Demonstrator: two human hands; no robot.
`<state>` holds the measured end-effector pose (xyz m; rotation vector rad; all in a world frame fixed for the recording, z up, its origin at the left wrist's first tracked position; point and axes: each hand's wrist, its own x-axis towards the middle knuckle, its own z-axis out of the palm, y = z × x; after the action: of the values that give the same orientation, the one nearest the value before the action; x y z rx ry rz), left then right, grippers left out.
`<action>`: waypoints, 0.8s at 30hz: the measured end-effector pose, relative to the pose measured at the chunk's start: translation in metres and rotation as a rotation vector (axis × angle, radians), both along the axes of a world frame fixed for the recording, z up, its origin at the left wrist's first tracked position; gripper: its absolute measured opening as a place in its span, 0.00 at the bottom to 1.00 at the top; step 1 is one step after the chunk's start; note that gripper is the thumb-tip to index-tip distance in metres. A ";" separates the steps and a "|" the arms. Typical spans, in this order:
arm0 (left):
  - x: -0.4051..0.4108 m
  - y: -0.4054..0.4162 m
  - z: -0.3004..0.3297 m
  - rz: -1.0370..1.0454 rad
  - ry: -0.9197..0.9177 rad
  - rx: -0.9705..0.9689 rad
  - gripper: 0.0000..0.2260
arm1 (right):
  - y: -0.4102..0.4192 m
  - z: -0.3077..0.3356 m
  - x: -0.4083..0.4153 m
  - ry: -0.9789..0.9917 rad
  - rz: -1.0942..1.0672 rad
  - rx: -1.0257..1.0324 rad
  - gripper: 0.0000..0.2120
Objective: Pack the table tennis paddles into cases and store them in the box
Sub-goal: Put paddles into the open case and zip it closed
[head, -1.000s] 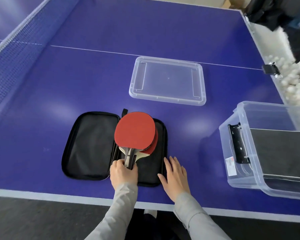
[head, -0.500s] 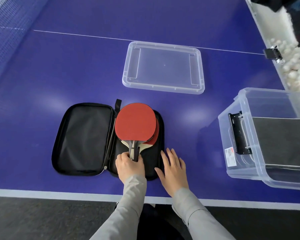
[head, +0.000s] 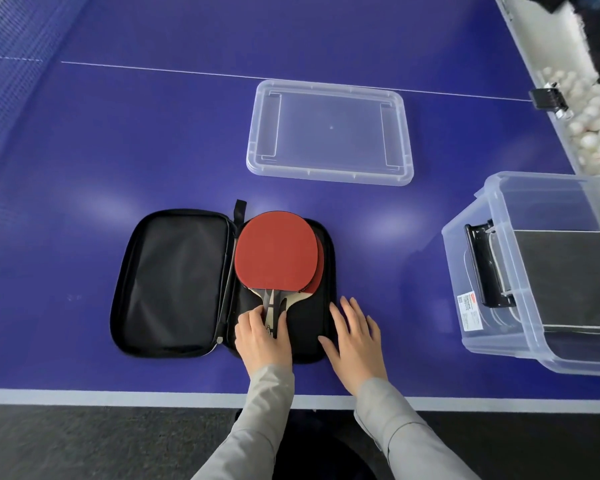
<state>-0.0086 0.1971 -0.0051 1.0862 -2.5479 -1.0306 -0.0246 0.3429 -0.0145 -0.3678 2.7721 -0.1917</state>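
Paddles (head: 276,251), two, red-faced, are lying stacked in the right half of an unzipped black case (head: 177,282) near the table's (head: 118,133) front edge. Left hand (head: 262,337) is gripping the handles at the case's near end. Right hand (head: 355,336) is resting flat, fingers spread, just beside the case's right rim. Clear lid (head: 329,131) is lying toward the middle of the table. Clear box (head: 499,334) is sitting at the right edge, holding a dark case; its white label (head: 471,311) is carrying print too small to read.
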 end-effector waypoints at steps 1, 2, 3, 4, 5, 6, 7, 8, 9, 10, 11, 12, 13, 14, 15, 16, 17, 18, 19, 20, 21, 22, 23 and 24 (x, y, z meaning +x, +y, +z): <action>0.001 0.000 0.000 -0.004 0.001 0.004 0.16 | 0.000 0.000 0.000 0.001 -0.003 -0.002 0.29; 0.003 0.000 0.000 -0.007 0.004 0.007 0.16 | -0.001 0.000 0.000 0.003 -0.006 -0.004 0.29; 0.004 0.000 -0.001 -0.012 0.008 0.008 0.16 | -0.001 0.000 0.000 0.005 -0.008 -0.003 0.29; 0.006 0.000 -0.001 -0.019 0.013 0.009 0.16 | -0.001 0.000 0.001 0.007 -0.009 -0.003 0.29; 0.007 0.000 -0.001 -0.027 0.016 0.008 0.16 | -0.001 0.001 0.001 0.008 -0.012 -0.003 0.29; 0.007 0.000 -0.001 -0.036 0.020 0.009 0.16 | -0.002 0.001 0.001 0.008 -0.015 -0.003 0.29; 0.008 0.000 -0.002 -0.044 0.024 0.008 0.16 | -0.002 0.001 0.001 0.007 -0.019 -0.004 0.29; 0.008 0.001 -0.002 -0.052 0.030 0.005 0.16 | -0.002 0.000 0.001 0.005 -0.021 -0.004 0.29; 0.007 0.001 -0.002 -0.060 0.034 0.004 0.16 | -0.002 0.000 0.001 0.002 -0.021 -0.001 0.29; 0.007 0.001 -0.002 -0.065 0.037 0.006 0.17 | -0.002 0.000 0.001 0.001 -0.020 0.001 0.29; 0.007 0.001 -0.002 -0.067 0.038 0.014 0.17 | -0.003 0.001 0.001 0.000 -0.023 -0.005 0.29; 0.007 0.001 -0.002 -0.067 0.036 0.025 0.18 | -0.003 0.001 0.000 0.001 -0.029 -0.014 0.29; 0.007 0.001 -0.002 -0.063 0.030 0.042 0.19 | -0.003 0.001 0.000 0.000 -0.031 -0.018 0.29; 0.006 0.001 -0.002 -0.055 0.022 0.064 0.20 | -0.003 0.001 0.000 -0.002 -0.028 -0.012 0.29; 0.006 0.001 -0.001 -0.045 0.012 0.089 0.21 | -0.003 0.001 0.000 -0.004 -0.023 -0.004 0.29; 0.007 0.001 0.000 -0.037 0.004 0.111 0.22 | -0.002 0.000 0.000 -0.004 -0.022 -0.002 0.29; 0.007 0.000 0.001 -0.032 0.000 0.126 0.23 | -0.002 0.000 -0.001 -0.003 -0.023 -0.004 0.29; 0.008 0.000 0.002 -0.030 -0.002 0.137 0.24 | -0.002 0.000 -0.001 -0.003 -0.024 -0.008 0.29; 0.008 0.000 0.003 -0.030 -0.005 0.149 0.26 | -0.002 0.001 -0.001 -0.004 -0.024 -0.010 0.29; 0.009 -0.001 0.004 -0.033 -0.008 0.166 0.27 | -0.002 0.001 -0.002 -0.004 -0.022 -0.011 0.29; 0.010 -0.002 0.005 -0.043 -0.010 0.184 0.27 | -0.002 0.001 -0.002 -0.004 -0.019 -0.010 0.29; 0.011 -0.004 0.006 -0.055 -0.014 0.207 0.28 | -0.001 0.001 -0.002 -0.005 -0.016 -0.007 0.29; 0.013 -0.006 0.007 -0.067 -0.019 0.238 0.28 | 0.000 0.001 -0.002 -0.008 -0.013 -0.002 0.29; 0.014 -0.009 0.008 -0.078 -0.019 0.270 0.29 | 0.000 0.001 -0.002 -0.009 -0.011 0.003 0.29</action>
<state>0.0055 0.1881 0.0028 1.0692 -2.5361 -1.4247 -0.0267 0.3433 -0.0133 -0.3498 2.7657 -0.1922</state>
